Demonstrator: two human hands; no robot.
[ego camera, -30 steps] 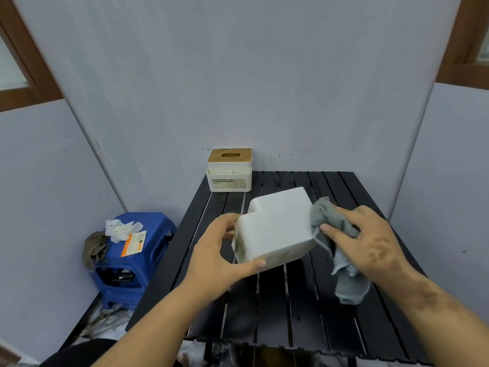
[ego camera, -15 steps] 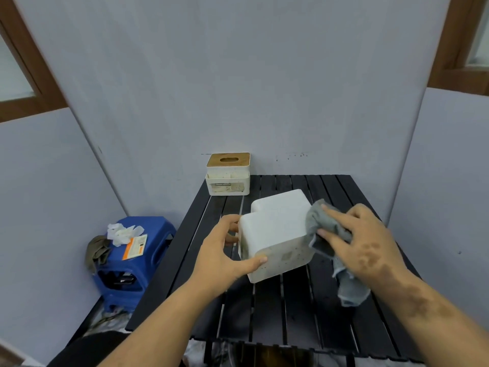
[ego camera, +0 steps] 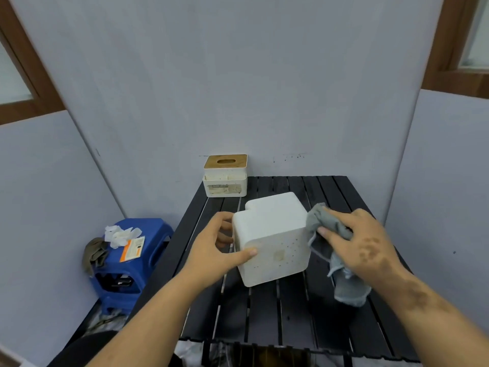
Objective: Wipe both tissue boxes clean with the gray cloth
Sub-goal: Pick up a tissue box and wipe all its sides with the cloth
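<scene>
Gripping white tissue box (ego camera: pixel 272 239) | left hand (ego camera: pixel 211 250) | right hand (ego camera: pixel 362 247) clutching gray cloth (ego camera: pixel 330 229) beside it

Two tissue boxes — a white one (ego camera: pixel 272 238) mid-frame, a wood-lidded one (ego camera: pixel 225 176) further up. One gray cloth (ego camera: pixel 333 250), one black slatted bench (ego camera: pixel 291 311), one blue stool (ego camera: pixel 132 260) lower left — and two hands.
</scene>
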